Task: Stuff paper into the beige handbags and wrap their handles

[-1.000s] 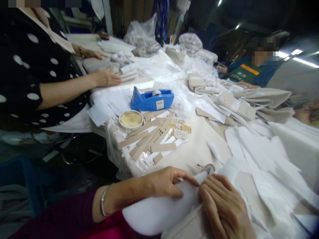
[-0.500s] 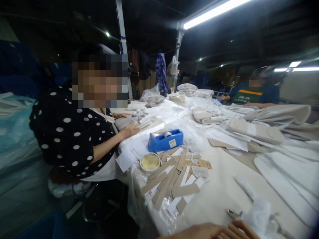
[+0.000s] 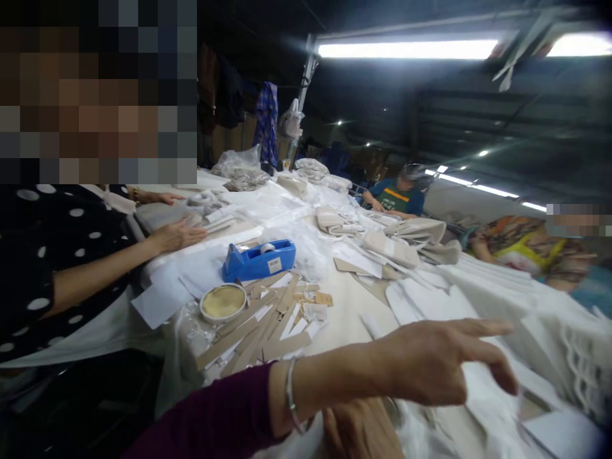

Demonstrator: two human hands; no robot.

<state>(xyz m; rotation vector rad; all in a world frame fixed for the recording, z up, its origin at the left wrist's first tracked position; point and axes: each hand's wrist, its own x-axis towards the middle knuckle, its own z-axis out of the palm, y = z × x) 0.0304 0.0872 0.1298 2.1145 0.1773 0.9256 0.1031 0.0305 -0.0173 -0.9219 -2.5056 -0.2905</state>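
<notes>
My left hand (image 3: 433,362), below a purple sleeve and a silver bangle (image 3: 291,392), stretches over the table towards the right. Its forefinger and thumb are apart, and I see nothing held between them. Underneath that forearm, at the bottom edge, is my right hand (image 3: 366,428); the left arm and the frame edge hide much of it, so its grip is unclear. White and beige fabric pieces (image 3: 415,303) lie beyond the left hand. Nearer the left forearm is a pile of beige and white strips (image 3: 282,319) with a few tags.
A blue tape dispenser (image 3: 261,260) and a round tub with yellowish contents (image 3: 222,301) stand by the strips. At left a person in a polka-dot top rests their hands (image 3: 179,234) on wrapped goods. Two more people sit across, beyond folded beige pieces (image 3: 389,247) and stacked white fabric (image 3: 516,299).
My view has swung to the right, bringing another person at the far right into sight. My left hand has risen from the bottom edge and reached out rightward.
</notes>
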